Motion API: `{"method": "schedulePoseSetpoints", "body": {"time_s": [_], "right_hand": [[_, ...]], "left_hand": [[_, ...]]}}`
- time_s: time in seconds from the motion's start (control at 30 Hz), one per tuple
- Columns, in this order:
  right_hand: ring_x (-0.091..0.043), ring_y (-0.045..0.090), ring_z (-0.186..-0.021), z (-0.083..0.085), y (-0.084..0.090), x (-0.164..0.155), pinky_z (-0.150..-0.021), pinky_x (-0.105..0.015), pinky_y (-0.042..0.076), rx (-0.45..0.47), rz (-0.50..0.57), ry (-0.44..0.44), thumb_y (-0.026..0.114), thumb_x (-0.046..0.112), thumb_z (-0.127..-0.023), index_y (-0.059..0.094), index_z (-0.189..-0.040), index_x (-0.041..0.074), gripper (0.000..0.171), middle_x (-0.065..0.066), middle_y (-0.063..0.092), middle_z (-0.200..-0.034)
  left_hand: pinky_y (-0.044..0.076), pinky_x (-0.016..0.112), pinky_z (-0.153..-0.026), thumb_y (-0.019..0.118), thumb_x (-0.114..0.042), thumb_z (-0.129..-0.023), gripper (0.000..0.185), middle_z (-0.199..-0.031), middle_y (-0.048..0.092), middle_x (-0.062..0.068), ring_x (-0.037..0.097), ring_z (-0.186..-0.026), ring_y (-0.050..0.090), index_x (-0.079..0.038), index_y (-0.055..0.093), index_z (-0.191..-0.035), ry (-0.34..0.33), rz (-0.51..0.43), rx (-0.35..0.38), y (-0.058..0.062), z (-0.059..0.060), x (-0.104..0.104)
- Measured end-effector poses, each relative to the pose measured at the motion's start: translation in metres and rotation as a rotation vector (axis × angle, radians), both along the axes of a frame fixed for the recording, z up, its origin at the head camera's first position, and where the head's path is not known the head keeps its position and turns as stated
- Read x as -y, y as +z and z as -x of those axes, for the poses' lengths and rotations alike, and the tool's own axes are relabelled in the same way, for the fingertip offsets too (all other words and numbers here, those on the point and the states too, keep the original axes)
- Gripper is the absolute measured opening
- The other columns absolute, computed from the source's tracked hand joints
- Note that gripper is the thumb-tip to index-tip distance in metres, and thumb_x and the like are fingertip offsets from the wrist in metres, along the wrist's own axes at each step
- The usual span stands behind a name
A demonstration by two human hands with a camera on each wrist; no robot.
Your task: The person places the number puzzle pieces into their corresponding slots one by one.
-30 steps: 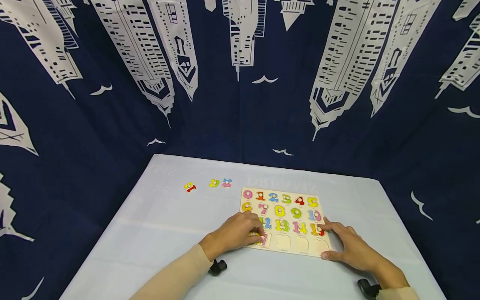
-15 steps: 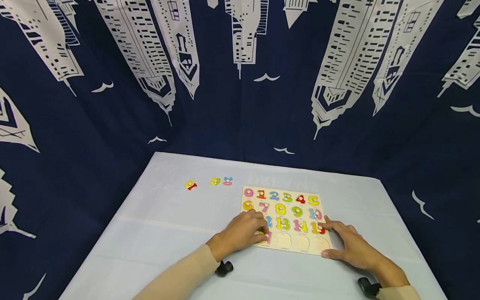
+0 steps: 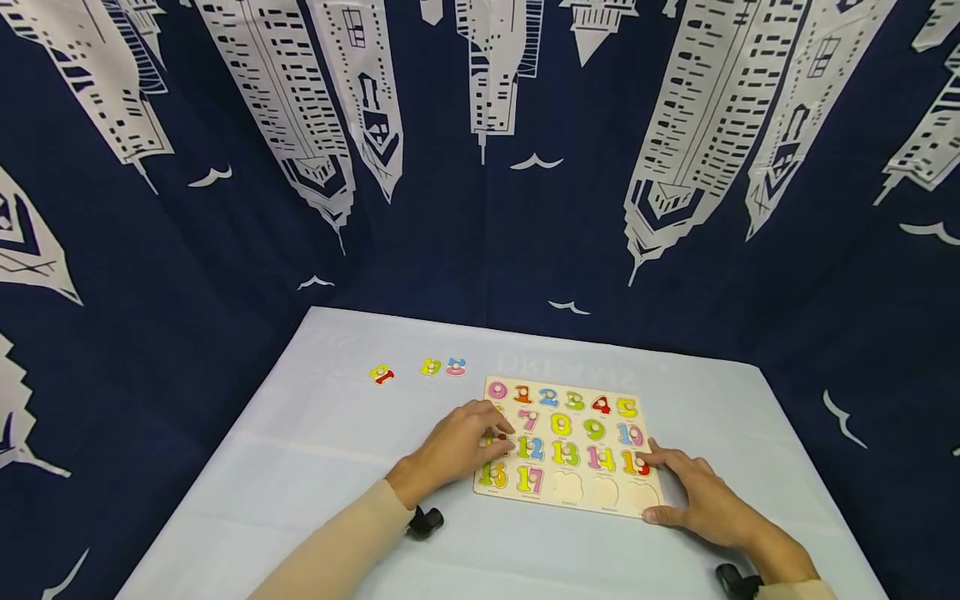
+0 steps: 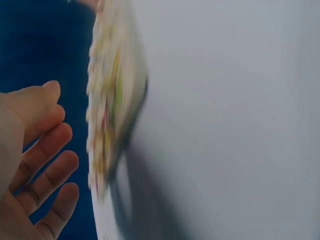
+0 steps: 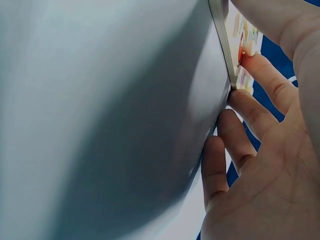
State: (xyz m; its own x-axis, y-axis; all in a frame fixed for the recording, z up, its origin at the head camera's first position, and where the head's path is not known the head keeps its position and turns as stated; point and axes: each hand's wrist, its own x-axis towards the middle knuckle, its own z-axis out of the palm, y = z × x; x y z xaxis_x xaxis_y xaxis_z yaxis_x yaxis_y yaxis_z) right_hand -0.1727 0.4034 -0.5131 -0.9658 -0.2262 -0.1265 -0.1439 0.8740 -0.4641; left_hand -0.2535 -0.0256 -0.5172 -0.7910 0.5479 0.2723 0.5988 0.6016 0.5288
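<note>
A pale wooden number puzzle board [image 3: 567, 486] lies on the table, its colored number pieces seated in rows and three bare recesses in the bottom row. My left hand [image 3: 453, 446] hovers at the board's left side, hiding pieces beneath it; in the left wrist view its fingers [image 4: 52, 175] are loosely bent with nothing between them. The pink 17 piece [image 3: 529, 480] sits in its recess. At the right edge, my right hand [image 3: 708, 496] rests against the board, thumb at the lower corner and index fingertip by the red-and-orange 15 piece [image 3: 637, 463].
Three loose number pieces lie beyond the board to the left: a yellow-and-red one [image 3: 382, 374], a green-and-yellow one [image 3: 431, 367] and a blue-and-pink one [image 3: 456, 367]. A white cloth covers the table [image 3: 315, 450]. Behind hangs a navy curtain [image 3: 480, 242] with white buildings.
My left hand has moved off the 17 piece, up and to the left, uncovering the 16 and 17 pieces. The right hand stays at the board's right edge.
</note>
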Motion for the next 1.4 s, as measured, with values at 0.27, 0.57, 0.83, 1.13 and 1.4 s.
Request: {"method": "schedulePoseSetpoints", "body": {"time_s": [0.27,0.57,0.83,1.13,1.4], "right_hand": [[-0.033,0.056,-0.135,-0.001,0.001,0.0,-0.115,-0.07,0.052,-0.006,0.001,0.002,0.103,0.052,-0.082,0.064,-0.158,0.021,0.091,-0.024,0.047,-0.183],[-0.036,0.056,-0.137,-0.002,0.0,-0.001,-0.118,-0.073,0.051,0.006,0.012,-0.018,0.104,0.051,-0.081,0.063,-0.159,0.021,0.093,-0.024,0.046,-0.183],[-0.03,0.056,-0.134,-0.003,-0.002,-0.003,-0.114,-0.064,0.052,-0.027,-0.006,-0.008,0.104,0.052,-0.081,0.064,-0.159,0.022,0.092,-0.022,0.048,-0.182],[-0.031,0.057,-0.134,-0.004,-0.002,-0.002,-0.114,-0.064,0.052,-0.042,0.017,0.006,0.103,0.052,-0.082,0.065,-0.158,0.023,0.091,-0.023,0.05,-0.181],[-0.033,0.057,-0.135,-0.003,-0.002,-0.003,-0.114,-0.069,0.052,-0.03,0.01,0.003,0.103,0.054,-0.082,0.064,-0.159,0.023,0.092,-0.023,0.048,-0.182]], "left_hand": [[0.064,0.038,-0.095,0.093,-0.022,-0.102,0.017,-0.114,0.082,-0.001,0.019,-0.101,0.074,-0.017,0.089,-0.118,0.291,-0.12,0.017,0.0,0.035,0.065],[0.063,0.048,-0.092,0.089,-0.02,-0.105,0.024,-0.113,0.08,0.013,0.029,-0.101,0.076,-0.006,0.086,-0.125,0.585,-0.112,0.002,-0.003,0.065,0.129],[0.056,0.042,-0.084,0.09,-0.021,-0.104,0.024,-0.102,0.076,0.014,0.03,-0.094,0.07,-0.002,0.085,-0.118,0.669,-0.063,0.099,-0.004,0.08,0.152],[0.055,0.039,-0.08,0.091,-0.015,-0.103,0.012,-0.095,0.08,0.013,0.029,-0.091,0.074,-0.005,0.086,-0.105,0.689,-0.084,0.086,-0.007,0.087,0.157],[0.057,0.036,-0.085,0.091,-0.015,-0.104,0.01,-0.107,0.074,0.013,0.028,-0.099,0.076,-0.008,0.087,-0.11,0.572,-0.149,-0.008,-0.003,0.078,0.145]]}}
